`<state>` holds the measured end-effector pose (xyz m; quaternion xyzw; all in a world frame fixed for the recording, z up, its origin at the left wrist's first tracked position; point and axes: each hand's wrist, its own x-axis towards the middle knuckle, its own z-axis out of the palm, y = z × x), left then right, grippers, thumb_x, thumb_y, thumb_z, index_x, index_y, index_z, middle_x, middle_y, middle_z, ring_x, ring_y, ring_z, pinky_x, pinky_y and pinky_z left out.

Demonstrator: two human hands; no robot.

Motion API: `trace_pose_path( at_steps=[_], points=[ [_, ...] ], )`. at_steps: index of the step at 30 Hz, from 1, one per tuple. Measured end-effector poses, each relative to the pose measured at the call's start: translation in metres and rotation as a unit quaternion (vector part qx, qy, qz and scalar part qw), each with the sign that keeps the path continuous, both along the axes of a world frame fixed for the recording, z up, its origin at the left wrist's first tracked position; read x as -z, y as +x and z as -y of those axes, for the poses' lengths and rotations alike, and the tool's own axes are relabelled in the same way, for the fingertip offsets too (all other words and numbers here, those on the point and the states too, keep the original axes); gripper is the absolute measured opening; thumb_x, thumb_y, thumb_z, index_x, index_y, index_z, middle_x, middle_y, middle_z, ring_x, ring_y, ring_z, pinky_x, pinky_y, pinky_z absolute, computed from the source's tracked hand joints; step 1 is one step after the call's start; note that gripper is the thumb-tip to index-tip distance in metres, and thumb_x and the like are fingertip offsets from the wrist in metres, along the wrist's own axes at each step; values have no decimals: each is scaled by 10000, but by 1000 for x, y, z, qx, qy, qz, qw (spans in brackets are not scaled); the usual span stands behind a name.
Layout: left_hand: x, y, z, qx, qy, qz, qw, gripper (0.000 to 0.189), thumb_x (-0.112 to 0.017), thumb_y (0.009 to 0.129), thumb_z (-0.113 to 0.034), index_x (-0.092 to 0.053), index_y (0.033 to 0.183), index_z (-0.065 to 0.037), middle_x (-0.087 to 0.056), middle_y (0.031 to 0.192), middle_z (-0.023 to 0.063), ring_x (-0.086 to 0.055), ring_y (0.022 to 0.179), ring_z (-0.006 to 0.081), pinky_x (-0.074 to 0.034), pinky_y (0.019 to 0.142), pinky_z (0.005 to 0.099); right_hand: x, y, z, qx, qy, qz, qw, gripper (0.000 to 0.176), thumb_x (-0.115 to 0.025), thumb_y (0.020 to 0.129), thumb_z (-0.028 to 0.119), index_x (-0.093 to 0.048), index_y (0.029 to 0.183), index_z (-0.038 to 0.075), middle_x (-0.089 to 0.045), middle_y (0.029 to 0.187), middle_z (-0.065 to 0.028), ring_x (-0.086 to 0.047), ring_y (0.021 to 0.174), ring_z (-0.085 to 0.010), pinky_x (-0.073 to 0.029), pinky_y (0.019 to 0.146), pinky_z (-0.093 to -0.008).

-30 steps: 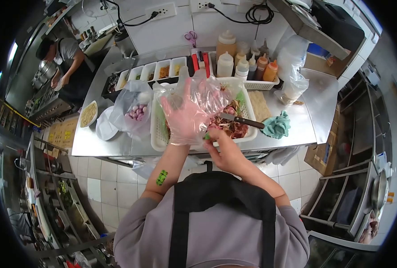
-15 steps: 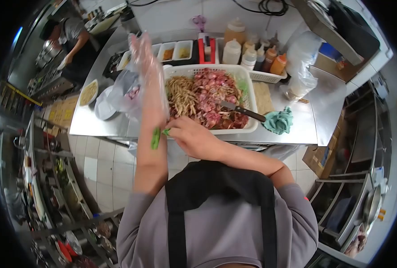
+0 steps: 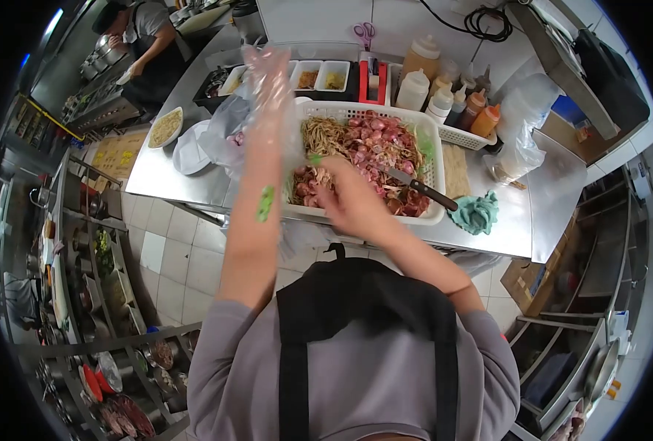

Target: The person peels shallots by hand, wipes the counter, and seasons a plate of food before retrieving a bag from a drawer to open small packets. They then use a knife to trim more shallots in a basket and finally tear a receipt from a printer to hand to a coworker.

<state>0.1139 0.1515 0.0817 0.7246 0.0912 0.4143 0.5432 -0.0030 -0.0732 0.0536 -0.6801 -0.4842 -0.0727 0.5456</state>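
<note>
My left hand (image 3: 269, 77), in a clear plastic glove, is raised at the tray's left side with its fingers stretched out, smeared by motion. A green strip (image 3: 265, 203) lies on my left forearm. My right hand (image 3: 350, 195) is over the front left of a white perforated tray (image 3: 440, 173), fingers apart, with a small green piece (image 3: 315, 159) at one fingertip. In the tray are red shallots (image 3: 374, 132), dry brown root-like strands (image 3: 324, 136) and loose skins. A dark-handled knife (image 3: 426, 189) rests across the tray's right rim.
A teal cloth (image 3: 475, 213) lies right of the tray. Sauce bottles (image 3: 413, 90) stand behind it, beside a red-framed holder (image 3: 373, 82). At left are a plastic bag (image 3: 227, 132) and a bowl (image 3: 166, 128). Another person (image 3: 150, 44) stands at the back left.
My right hand has moved away from my left forearm, up and right over the tray, its fingers now apart. My left hand has shifted slightly right and the whole view has shifted.
</note>
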Motion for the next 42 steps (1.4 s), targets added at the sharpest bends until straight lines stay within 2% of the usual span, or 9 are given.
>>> trace_pose_path(
  at_steps=[1, 4, 16, 18, 20, 22, 27, 37, 42],
  points=[
    [-1, -19, -13, -21, 176, -80, 981, 931, -700, 731, -250, -92, 1422, -114, -355, 1339, 208, -396, 1214, 270, -347, 988, 411, 4, 15, 20, 67, -50, 52, 995, 350, -550, 770, -29, -469, 1104, 34, -531, 1018, -151, -538, 929, -311, -454, 774, -349],
    [-6, -94, 8, 190, -44, -35, 980, 910, -702, 746, -222, -102, 1426, -137, -292, 1386, 195, -408, 1208, 292, -404, 950, 405, 22, 51, 85, 273, -213, 100, 933, 295, -607, 734, 49, -548, 1024, 53, -546, 998, -148, -525, 928, -342, -443, 768, -411],
    [35, -127, 59, 91, 157, -198, 963, 182, -580, 778, -130, -638, 904, -13, -619, 826, 172, -619, 772, 268, -474, 663, 325, -11, 66, 127, 176, -378, -153, 896, 197, -507, 859, 173, -536, 952, 2, -594, 819, -212, -563, 779, -390, -426, 678, -439],
    [35, -140, 56, 100, 452, -354, 813, 223, -675, 750, -246, -634, 753, -26, -583, 693, 109, -570, 677, 249, -458, 645, 350, 2, 64, 124, 174, -368, -147, 901, 221, -491, 885, 212, -512, 981, 14, -591, 804, -222, -562, 761, -399, -422, 661, -443],
    [26, -141, 63, 216, 295, -441, 820, 327, -683, 713, -340, -617, 693, -20, -577, 699, 140, -564, 711, 318, -455, 666, 392, 4, 63, 114, 153, -326, -197, 912, 245, -504, 878, 217, -485, 1007, 10, -585, 821, -245, -549, 772, -416, -417, 649, -451],
    [50, -143, 79, 134, 479, -438, 749, 382, -683, 695, -395, -623, 715, -18, -595, 737, 156, -583, 776, 329, -454, 692, 398, 20, 66, 107, 117, -285, -177, 935, 215, -486, 882, 179, -473, 1013, 9, -574, 735, -211, -572, 698, -367, -425, 620, -421],
    [52, -144, 87, 139, 390, -481, 773, 368, -656, 709, -368, -624, 823, -19, -613, 820, 193, -586, 853, 342, -447, 753, 410, 30, 75, 87, -85, -144, -394, 904, 63, -455, 887, 88, -489, 903, 37, -513, 703, 7, -459, 543, -43, -352, 472, -187],
    [47, -170, 67, 19, 173, -314, 933, 224, -496, 894, -185, -508, 1038, -13, -621, 828, 150, -626, 749, 239, -468, 692, 333, 24, 75, 53, -163, -2, -577, 800, 67, -471, 879, 84, -466, 933, 44, -491, 714, -33, -397, 507, -63, -329, 412, -182],
    [64, -163, 83, 288, -174, -174, 925, 164, -392, 928, -56, -472, 1060, 3, -577, 707, 65, -542, 616, 101, -470, 584, 269, 24, 75, 39, -206, 13, -577, 790, 123, -462, 879, 81, -461, 989, 26, -490, 706, -38, -396, 503, -72, -333, 404, -191]
  ],
)
